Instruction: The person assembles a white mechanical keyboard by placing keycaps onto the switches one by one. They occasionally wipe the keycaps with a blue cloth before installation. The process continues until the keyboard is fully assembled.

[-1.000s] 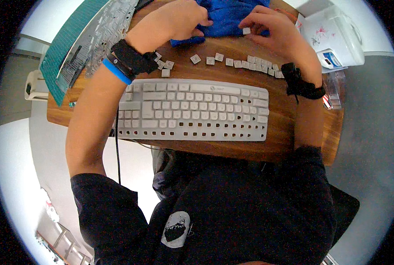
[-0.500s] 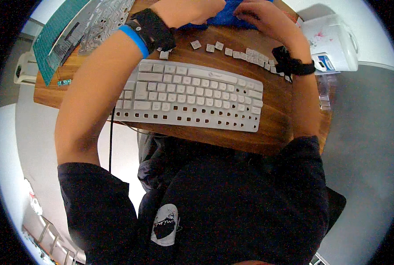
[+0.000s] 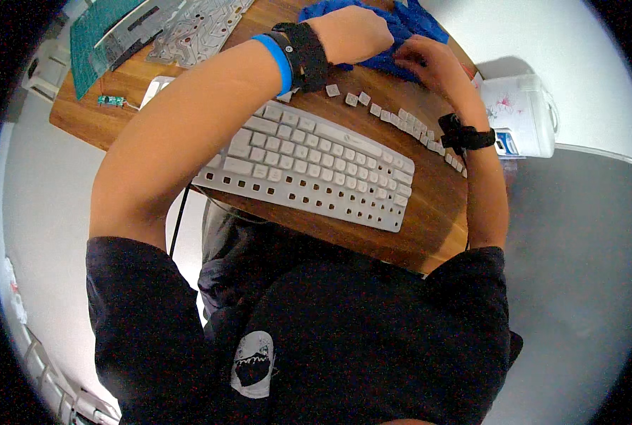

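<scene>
At the far side of the table, my left hand [image 3: 355, 34] lies over a crumpled blue cloth [image 3: 413, 23]. Its fingers curl under the palm, and whatever they hold is hidden. My right hand [image 3: 435, 58] is beside it at the cloth's near edge, fingers bent inward and close together; I cannot make out what is in them. Closer to me lies a white keyboard [image 3: 323, 159], partly covered by my left forearm. Its keys are off along the near rows, leaving dark square holes. Loose white keycaps [image 3: 401, 122] form a slanting band between the keyboard and the cloth.
A clear sheet with circuit traces [image 3: 206, 28] and a green cutting mat [image 3: 93, 49] are at the far left. Nearby is a small green circuit board [image 3: 110, 101] with wires. A white container [image 3: 525, 117] stands past the table's right edge.
The view has shifted and tilted, so the keyboard appears turned and more of the blue cloth shows. Both hands remain at the cloth, with the left one lying further over it.
</scene>
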{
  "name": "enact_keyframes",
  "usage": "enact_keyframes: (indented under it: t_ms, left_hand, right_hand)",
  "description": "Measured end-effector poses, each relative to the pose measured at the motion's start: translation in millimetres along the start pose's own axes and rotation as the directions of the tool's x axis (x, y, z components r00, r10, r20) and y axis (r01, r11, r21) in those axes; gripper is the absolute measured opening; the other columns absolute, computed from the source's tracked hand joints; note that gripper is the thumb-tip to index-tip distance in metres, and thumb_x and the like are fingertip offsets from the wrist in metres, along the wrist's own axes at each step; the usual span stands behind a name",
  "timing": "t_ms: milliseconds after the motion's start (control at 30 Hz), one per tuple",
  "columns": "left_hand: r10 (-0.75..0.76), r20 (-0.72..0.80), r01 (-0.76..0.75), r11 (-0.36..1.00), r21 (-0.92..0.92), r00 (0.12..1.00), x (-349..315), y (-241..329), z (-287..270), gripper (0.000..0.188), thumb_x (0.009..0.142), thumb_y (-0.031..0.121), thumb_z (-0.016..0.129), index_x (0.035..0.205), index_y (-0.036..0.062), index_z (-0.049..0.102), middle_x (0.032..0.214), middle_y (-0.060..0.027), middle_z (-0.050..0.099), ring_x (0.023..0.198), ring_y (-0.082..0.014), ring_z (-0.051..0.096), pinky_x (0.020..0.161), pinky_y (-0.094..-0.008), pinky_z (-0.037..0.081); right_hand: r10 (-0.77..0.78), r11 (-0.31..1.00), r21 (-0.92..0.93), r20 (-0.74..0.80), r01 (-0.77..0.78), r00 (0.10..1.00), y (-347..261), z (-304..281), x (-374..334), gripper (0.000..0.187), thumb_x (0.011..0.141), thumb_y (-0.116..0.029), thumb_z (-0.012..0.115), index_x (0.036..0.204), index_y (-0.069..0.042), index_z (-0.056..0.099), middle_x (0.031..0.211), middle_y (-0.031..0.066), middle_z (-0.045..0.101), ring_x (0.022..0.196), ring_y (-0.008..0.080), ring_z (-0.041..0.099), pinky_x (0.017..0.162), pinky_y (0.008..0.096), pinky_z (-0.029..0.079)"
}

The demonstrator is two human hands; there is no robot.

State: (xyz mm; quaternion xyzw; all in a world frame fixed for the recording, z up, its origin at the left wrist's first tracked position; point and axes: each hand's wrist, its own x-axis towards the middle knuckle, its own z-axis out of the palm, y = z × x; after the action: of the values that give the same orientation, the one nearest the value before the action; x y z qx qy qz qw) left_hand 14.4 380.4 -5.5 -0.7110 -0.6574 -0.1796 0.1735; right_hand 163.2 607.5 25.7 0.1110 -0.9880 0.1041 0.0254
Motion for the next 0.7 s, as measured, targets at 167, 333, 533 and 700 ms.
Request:
enact_keyframes:
  t_ms: [167,333,533,700]
  left_hand:
    - [-0.020,-0.006,0.020,1.000,0.017,1.000,0,2,-1,0.016,0.093,0.010,0.067,0.080,0.0062,0.075,0.083,-0.0141,0.073,0.085,-0.0318,0.074,0.076,-0.0447,0.058]
    - [-0.060,0.045,0.056,0.995,0.077,0.997,3,3,4,0.018,0.096,0.010,0.066,0.081,0.0081,0.076,0.084,-0.0126,0.073,0.085,-0.0303,0.073,0.076,-0.0443,0.058]
    - [-0.066,0.008,0.065,0.990,0.125,0.998,7,3,16,0.020,0.097,0.012,0.065,0.081,0.0106,0.077,0.085,-0.0113,0.074,0.085,-0.0296,0.074,0.074,-0.0437,0.058]
    - [-0.079,0.023,0.076,0.989,0.125,0.997,8,2,17,0.019,0.097,0.012,0.066,0.082,0.0091,0.078,0.088,-0.0117,0.077,0.086,-0.0293,0.075,0.074,-0.0427,0.059]
  right_hand:
    - [0.140,0.985,-0.097,-0.067,-0.146,0.988,-2,-17,-19,0.011,0.103,-0.009,0.070,0.113,-0.005,0.075,0.106,0.0140,0.073,0.100,0.0333,0.073,0.093,0.0400,0.057]
    - [0.144,0.989,0.042,-0.145,-0.139,0.979,-35,-14,-7,0.013,0.105,-0.011,0.070,0.115,-0.005,0.074,0.112,0.0145,0.072,0.103,0.0334,0.073,0.093,0.0405,0.058]
    - [0.078,0.997,0.011,-0.061,-0.077,0.995,-26,-6,-3,0.015,0.102,-0.015,0.073,0.114,-0.005,0.073,0.108,0.0150,0.074,0.101,0.0362,0.074,0.091,0.0426,0.059]
    - [0.133,0.990,-0.050,-0.053,-0.136,0.990,-42,-13,2,0.020,0.099,-0.019,0.076,0.115,-0.008,0.074,0.110,0.0133,0.075,0.104,0.0376,0.074,0.090,0.0451,0.060]
